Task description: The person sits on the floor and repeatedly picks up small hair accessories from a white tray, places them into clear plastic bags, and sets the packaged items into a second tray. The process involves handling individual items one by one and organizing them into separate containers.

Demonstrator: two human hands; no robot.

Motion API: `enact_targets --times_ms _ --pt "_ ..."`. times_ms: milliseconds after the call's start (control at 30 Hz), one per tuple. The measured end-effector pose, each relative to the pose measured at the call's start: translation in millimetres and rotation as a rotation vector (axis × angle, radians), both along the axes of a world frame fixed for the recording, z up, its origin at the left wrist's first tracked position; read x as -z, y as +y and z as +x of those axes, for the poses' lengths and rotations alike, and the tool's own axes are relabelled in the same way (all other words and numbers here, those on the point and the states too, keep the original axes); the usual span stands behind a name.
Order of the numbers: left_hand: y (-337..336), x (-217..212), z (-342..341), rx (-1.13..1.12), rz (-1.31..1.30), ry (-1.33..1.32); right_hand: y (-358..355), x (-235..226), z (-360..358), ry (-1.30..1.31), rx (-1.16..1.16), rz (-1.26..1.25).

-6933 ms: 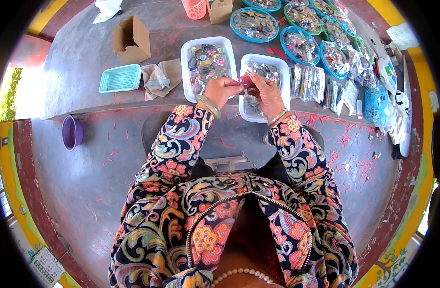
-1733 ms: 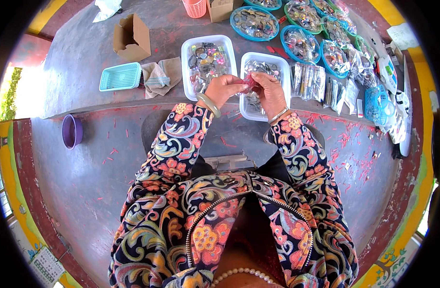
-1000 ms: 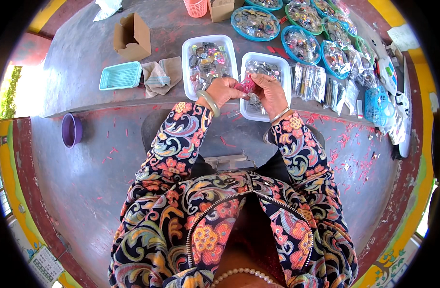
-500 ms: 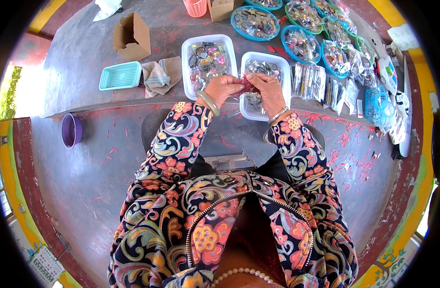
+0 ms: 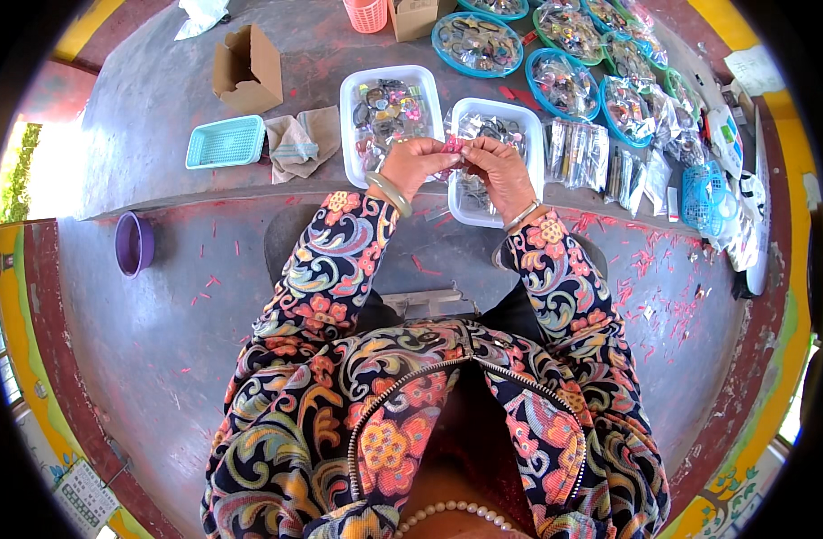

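Over the gap between two white trays, my left hand [image 5: 413, 165] and my right hand [image 5: 501, 172] meet fingertip to fingertip. Both are closed in a pinch on a small pinkish-red piece [image 5: 452, 146], too small and too covered by fingers to name. Beneath the left hand lies the left white tray [image 5: 345, 117], holding many small bagged items, some dark and round, some pink. Under my right hand is the right white tray [image 5: 538, 171], with dark and clear-wrapped pieces inside.
Blue and green round baskets [image 5: 470, 68] of bagged goods fill the back right. Flat packets [image 5: 579, 154] lie right of the trays. To the left are a folded cloth [image 5: 304, 144], a teal basket [image 5: 225, 144] and a cardboard box [image 5: 248, 70]. A purple bucket [image 5: 135, 244] stands lower left.
My fingertips have come closer together and shifted slightly around the pinkish-red piece, which now shows smaller above them. The trays and the other things stay where they were.
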State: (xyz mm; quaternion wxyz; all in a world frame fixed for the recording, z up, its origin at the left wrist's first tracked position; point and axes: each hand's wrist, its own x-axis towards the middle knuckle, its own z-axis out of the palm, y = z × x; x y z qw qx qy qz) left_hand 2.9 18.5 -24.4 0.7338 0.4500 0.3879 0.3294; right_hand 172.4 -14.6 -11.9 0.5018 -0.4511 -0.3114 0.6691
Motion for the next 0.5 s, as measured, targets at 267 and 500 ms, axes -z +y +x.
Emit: enact_targets --times_ms 267,500 --pt "-1 -1 1 -0.001 -0.040 -0.011 0 -4 -4 -0.094 0.038 0.003" --pt "-4 -4 2 0.043 0.050 0.064 -1 -7 -7 -0.052 -0.010 -0.003"
